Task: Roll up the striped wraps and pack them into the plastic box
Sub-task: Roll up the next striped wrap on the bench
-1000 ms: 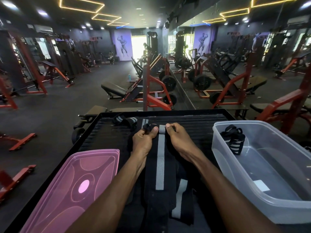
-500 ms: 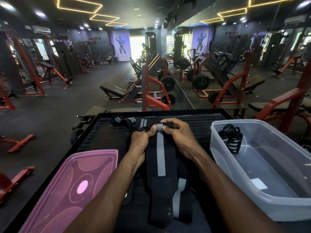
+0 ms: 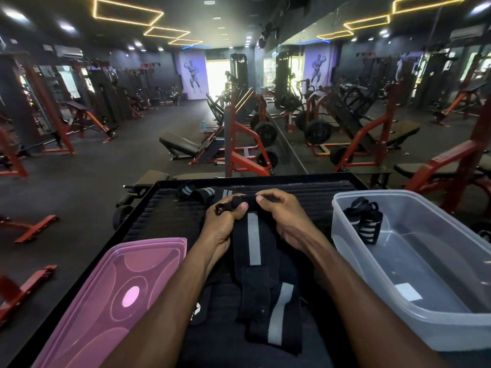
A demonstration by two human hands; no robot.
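A black wrap with a grey stripe point(image 3: 253, 243) lies lengthwise on the black ribbed platform point(image 3: 170, 208). Its far end is curled into a small roll. My left hand point(image 3: 223, 221) and my right hand point(image 3: 284, 216) both pinch that roll from either side. A second striped wrap point(image 3: 279, 320) lies partly under the first, near me. Another loose wrap point(image 3: 202, 192) sits at the platform's far edge. The clear plastic box point(image 3: 465, 338) stands to the right, with one rolled striped wrap point(image 3: 368, 224) in its far corner.
A pink translucent lid point(image 3: 106, 301) lies on the platform's left side. Beyond the platform are red gym machines, benches and weight plates on a dark floor, with a mirrored wall to the right.
Both hands have drawn toward me, curling the wrap's far end over; the roll has grown and the flat stretch of stripe is shorter.
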